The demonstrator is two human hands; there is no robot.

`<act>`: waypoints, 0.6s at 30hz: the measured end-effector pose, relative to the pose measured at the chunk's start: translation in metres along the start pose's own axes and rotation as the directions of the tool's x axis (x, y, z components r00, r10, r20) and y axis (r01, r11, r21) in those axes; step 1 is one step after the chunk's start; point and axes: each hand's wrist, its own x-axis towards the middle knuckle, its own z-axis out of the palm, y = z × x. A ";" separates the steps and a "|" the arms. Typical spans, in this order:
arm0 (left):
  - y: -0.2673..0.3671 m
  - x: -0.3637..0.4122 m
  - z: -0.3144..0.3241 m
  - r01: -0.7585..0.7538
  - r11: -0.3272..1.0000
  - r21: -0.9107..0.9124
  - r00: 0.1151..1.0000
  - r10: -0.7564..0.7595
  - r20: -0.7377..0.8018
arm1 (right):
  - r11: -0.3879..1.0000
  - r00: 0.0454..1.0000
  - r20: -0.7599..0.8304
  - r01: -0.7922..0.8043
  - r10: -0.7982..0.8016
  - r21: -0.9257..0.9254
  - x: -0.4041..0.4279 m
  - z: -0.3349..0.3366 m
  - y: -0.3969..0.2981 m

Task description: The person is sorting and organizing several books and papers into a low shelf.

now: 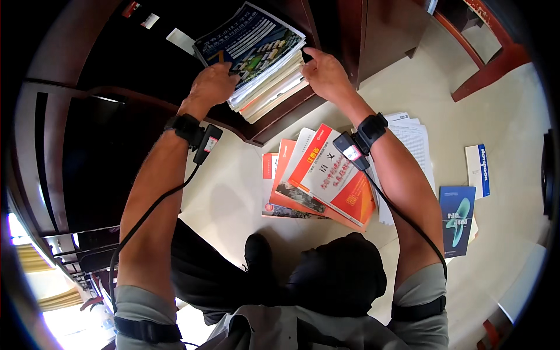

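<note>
A tall stack of papers and booklets (267,94) rests on the bottom board of a dark wooden cabinet, topped by a dark blue printed brochure (262,41). My left hand (214,83) lies against the stack's near left corner, its fingers bent over the edge. At the right side of the stack is my right hand (326,74), with thumb and index finger near the page edges; whether it grips any sheets is unclear. Fanned out on the floor below are several books, the uppermost a red and white textbook (323,170). Printed sheets (407,153) lie partly under my right forearm.
A blue book (457,218) and a white and blue notebook (478,170) lie on the tiled floor at the right. The cabinet's bottom edge (280,122) borders the floor. A red-brown wooden chair (490,74) stands at the upper right. Cables run along both forearms.
</note>
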 end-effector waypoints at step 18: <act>-0.010 -0.005 0.015 0.012 1.000 0.022 0.999 -0.013 0.042 | 1.000 0.995 -0.101 0.003 -0.005 -0.014 0.023 0.005 -0.008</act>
